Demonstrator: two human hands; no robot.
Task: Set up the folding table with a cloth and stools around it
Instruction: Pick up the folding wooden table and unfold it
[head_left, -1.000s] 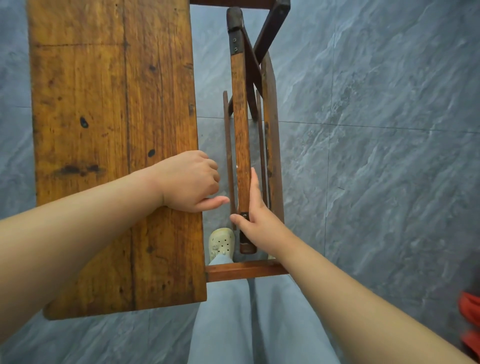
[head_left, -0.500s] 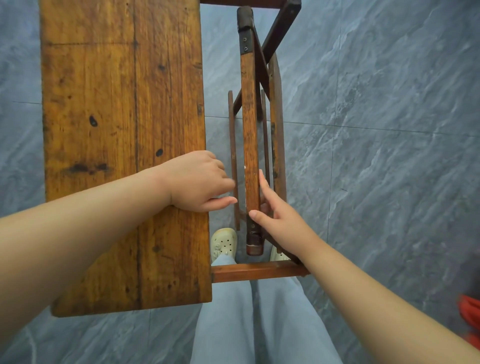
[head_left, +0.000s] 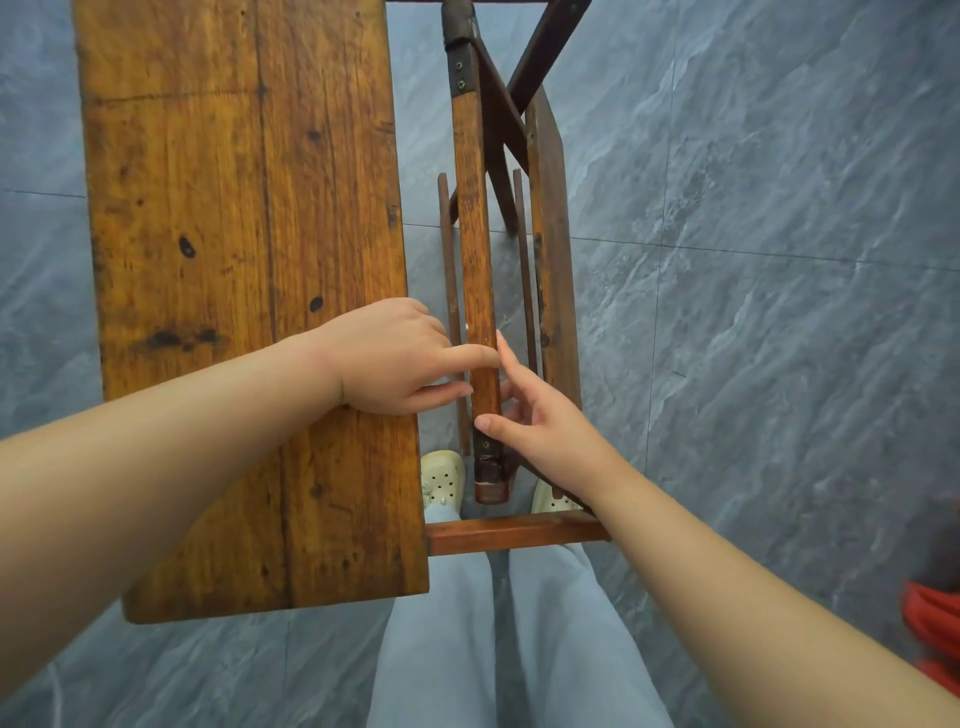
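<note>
I look straight down on the wooden folding table. Its left leaf (head_left: 234, 260) lies flat, a broad worn plank. Its right leaf (head_left: 551, 234) hangs on edge. Between them runs a narrow centre rail (head_left: 471, 234) with dark end caps. My left hand (head_left: 384, 358) rests on the left leaf's right edge, its index finger and thumb reaching onto the rail. My right hand (head_left: 545, 431) holds the same rail from the right, thumb on top and fingers behind it. No cloth or stool is in view.
Dark crossed legs (head_left: 540, 57) and thin rods (head_left: 447, 260) show below the rail. A wooden crossbar (head_left: 514, 532) spans the near end, just above my shoes (head_left: 441, 478) and grey trousers. Grey tiled floor surrounds the table. Something red (head_left: 935, 623) lies at the right edge.
My left hand's index finger and thumb have stretched from the leaf's edge onto the centre rail. My right hand has slid a little up and closed around the rail.
</note>
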